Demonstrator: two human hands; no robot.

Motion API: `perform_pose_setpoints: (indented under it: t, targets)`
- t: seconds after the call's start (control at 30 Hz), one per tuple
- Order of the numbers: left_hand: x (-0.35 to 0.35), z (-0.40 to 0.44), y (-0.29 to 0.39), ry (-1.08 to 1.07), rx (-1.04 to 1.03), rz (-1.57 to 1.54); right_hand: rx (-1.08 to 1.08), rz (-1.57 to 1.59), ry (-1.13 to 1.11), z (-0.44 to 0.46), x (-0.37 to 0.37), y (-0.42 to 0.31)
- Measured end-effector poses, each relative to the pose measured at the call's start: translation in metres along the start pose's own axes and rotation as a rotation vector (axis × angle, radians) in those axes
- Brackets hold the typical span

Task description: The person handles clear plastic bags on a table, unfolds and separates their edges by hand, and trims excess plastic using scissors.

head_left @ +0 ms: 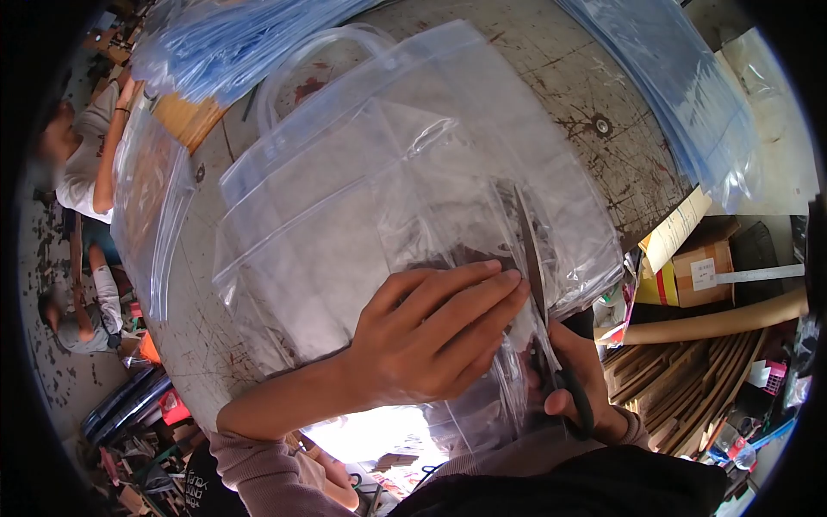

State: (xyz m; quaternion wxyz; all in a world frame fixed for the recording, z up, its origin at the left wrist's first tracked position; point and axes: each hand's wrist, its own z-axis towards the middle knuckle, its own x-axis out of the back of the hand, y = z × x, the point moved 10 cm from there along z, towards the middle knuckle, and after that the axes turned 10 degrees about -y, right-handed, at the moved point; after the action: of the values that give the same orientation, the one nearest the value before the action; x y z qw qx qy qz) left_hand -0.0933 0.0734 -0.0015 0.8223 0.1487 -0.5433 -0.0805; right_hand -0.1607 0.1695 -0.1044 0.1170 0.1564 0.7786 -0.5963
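A stack of clear plastic bags (319,233) with tube-like handles lies across the round table in front of me. My left hand (435,336) rests palm down on the near part of the stack, its fingers stretched out and pointing right. Just right of those fingertips, my right hand (581,366) grips a pair of scissors (532,258) by the dark handle. The blades point away from me along folded plastic near the right side of the stack. Whether the blades are fully closed I cannot make out.
Blue-tinted plastic piles lie on the scratched table (594,103) at the far left and far right (680,95). More clear bags (151,202) sit at its left edge. Two people are at the left. Cardboard sheets (689,379) and a box (702,271) stand at the right.
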Motion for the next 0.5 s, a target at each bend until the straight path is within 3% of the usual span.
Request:
perform_pose_setpoints:
  t: [0.2,0.5]
  targets:
    - [0.001,0.0007,0.001,-0.006,0.003,0.005,-0.103,0.019,0.076,-0.0025,0.0046,0.0034]
    - [0.0026,0.0006,-0.0032,0.036,0.021,0.0,-0.061,0.04,0.027,-0.0061,0.0011,0.0012]
